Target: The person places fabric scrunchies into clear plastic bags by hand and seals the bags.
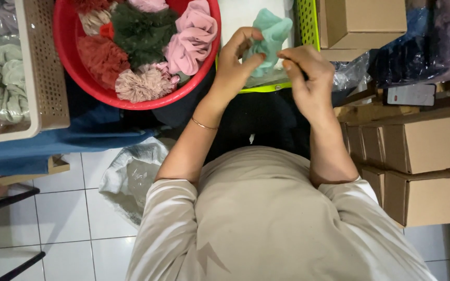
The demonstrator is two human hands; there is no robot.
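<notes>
**Two hands working a mint-green fabric scrunchie above a lime basket**

Head view, looking down. The left hand (235,62) grips the soft mint-green fabric scrunchie (270,36), fingers curled around its lower left side; a thin gold bangle (204,124) circles that wrist. The right hand (308,78) meets the scrunchie at its 4 o'clock edge, thumb and forefinger pinched narrowly together, apparently on a fold of the cloth, though the contact itself is hard to make out. The scrunchie is held off any surface, at 12 o'clock from the person's beige long-sleeved top (266,218), over the lime-green perforated plastic basket (306,23).

At 10 o'clock from the hands sits a round red plastic basin (95,88) heaped with ruffled scrunchies in pink, dark green, rust and dusty rose (147,47). Farther out at 9 o'clock, a cream perforated plastic basket (48,67) holds pale sage scrunchies (1,78). Plain brown cardboard boxes (423,140) are stacked at 3 o'clock, with a dark smartphone (411,94) lying above them. White tiled floor (63,224) shows at 7 o'clock.
</notes>
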